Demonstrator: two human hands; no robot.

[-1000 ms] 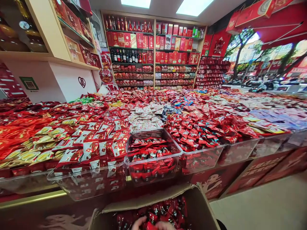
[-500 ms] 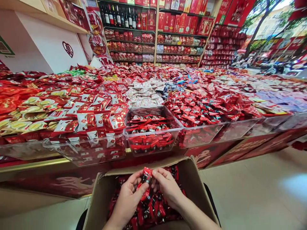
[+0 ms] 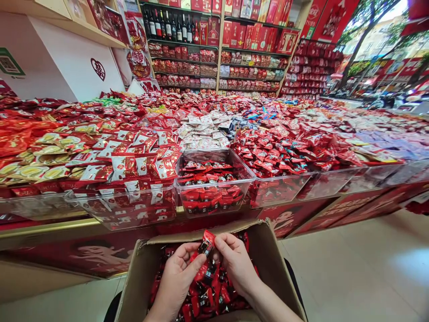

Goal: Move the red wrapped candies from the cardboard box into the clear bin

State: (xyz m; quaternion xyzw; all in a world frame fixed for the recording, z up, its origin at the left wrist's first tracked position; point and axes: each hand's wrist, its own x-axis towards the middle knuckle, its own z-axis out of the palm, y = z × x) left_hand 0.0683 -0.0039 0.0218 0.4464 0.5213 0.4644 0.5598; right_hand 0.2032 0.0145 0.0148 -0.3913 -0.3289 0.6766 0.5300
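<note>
A small red and black wrapped candy packet (image 3: pixel 207 243) is pinched between both hands above an open cardboard box (image 3: pixel 278 259). My left hand (image 3: pixel 179 270) grips its lower left part with thumb and fingers. On the packet's right side, the thumb and fingers of my right hand (image 3: pixel 236 261) are closed. Many similar red and black packets (image 3: pixel 204 299) lie loose inside the box under my hands. Just beyond the box, a clear plastic bin (image 3: pixel 214 192) holds rows of matching packets, stacked to below its rim.
Heaped bins of red and white packets (image 3: pixel 134 156) flank the clear bin on the left, red packets (image 3: pixel 271 150) on the right. White packets (image 3: pixel 204 129) rise behind it. Shelves with wine bottles (image 3: pixel 170 27) stand at the back. Tiled floor (image 3: pixel 351 259) shows at right.
The packet has tilted slightly and moved a little up and to the right, with both hands still on it. The camera view has shifted slightly.
</note>
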